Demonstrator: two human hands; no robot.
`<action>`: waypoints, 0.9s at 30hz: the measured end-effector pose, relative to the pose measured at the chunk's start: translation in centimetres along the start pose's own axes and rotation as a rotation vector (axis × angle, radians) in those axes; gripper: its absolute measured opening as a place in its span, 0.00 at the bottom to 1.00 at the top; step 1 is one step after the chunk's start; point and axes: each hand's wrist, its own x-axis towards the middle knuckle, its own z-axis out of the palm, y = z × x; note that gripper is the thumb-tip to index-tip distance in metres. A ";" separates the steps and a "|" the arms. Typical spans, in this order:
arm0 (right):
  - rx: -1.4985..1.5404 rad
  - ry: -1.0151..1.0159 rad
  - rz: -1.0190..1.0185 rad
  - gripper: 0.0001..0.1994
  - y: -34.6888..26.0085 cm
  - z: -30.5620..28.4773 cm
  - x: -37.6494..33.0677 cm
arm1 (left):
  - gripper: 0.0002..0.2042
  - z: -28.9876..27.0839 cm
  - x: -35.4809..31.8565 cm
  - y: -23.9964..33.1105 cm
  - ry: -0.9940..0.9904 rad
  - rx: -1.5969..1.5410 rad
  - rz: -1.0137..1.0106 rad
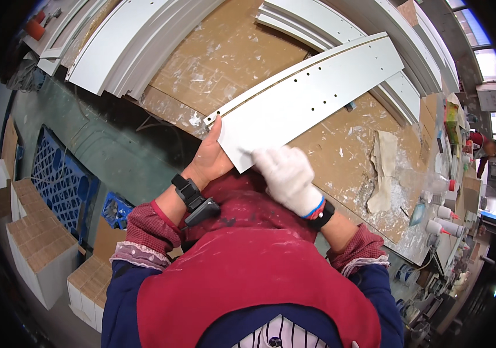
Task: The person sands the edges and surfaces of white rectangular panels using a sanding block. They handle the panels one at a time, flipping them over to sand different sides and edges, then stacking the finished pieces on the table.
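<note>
A long white panel (271,122) with drilled holes and a groove along one edge lies slanted over the worktable, its near end jutting past the table edge towards my body. My left hand (210,156), bare, grips that near end, the thumb on the top face and the fingers underneath. My right hand (287,178), in a white knit glove, is closed just above the panel's near corner. A small, thin grey tip pokes out of the gloved fingers against the panel; what it belongs to is hidden.
The brown worktable (201,64) carries white dust. Stacked white panels (138,43) stand at the far left, with more white boards (317,26) at the far right. A cream cloth (382,171) and several glue bottles (436,227) lie rightward. A blue plastic pallet (62,180) is at left.
</note>
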 end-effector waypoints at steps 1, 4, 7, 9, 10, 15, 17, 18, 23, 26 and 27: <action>0.048 -0.010 -0.042 0.10 -0.6 0.0 -0.3 | 0.32 -0.1 0.1 0.0 -0.011 0.019 0.006; 0.183 -0.289 -0.085 0.09 -1.1 -0.2 -1.5 | 0.32 -2.1 -0.2 -0.2 0.034 0.043 -0.040; 0.282 -0.309 -0.061 0.06 0.4 -0.8 -3.1 | 0.32 -2.0 0.5 -0.9 0.017 0.001 -0.035; 0.310 -0.204 0.048 0.04 0.5 -0.3 -4.3 | 0.32 -3.0 0.4 -0.7 -0.019 0.032 -0.012; 0.349 -0.144 0.114 0.03 1.1 -0.2 -4.8 | 0.31 -1.9 0.6 -0.6 -0.031 0.048 0.006; 0.329 -0.071 0.338 0.05 3.3 -1.3 -6.3 | 0.31 -1.4 0.4 -0.2 -0.018 0.047 -0.020; 0.359 -0.062 0.432 0.06 3.6 -1.1 -7.2 | 0.31 -1.3 0.2 -0.2 -0.002 0.052 -0.024; 0.372 -0.061 0.471 0.06 3.8 -1.1 -7.5 | 0.31 -1.2 0.1 -0.1 0.005 0.051 -0.018; 0.379 -0.048 0.589 0.07 4.0 -1.2 -8.2 | 0.31 -1.9 0.1 0.2 -0.028 0.082 -0.011; 0.397 -0.011 0.603 0.07 4.1 -0.8 -8.4 | 0.31 -1.6 0.1 0.2 -0.045 0.093 -0.013; 0.399 -0.008 0.604 0.07 4.2 -0.8 -8.3 | 0.31 -1.4 0.1 0.2 -0.051 0.096 -0.012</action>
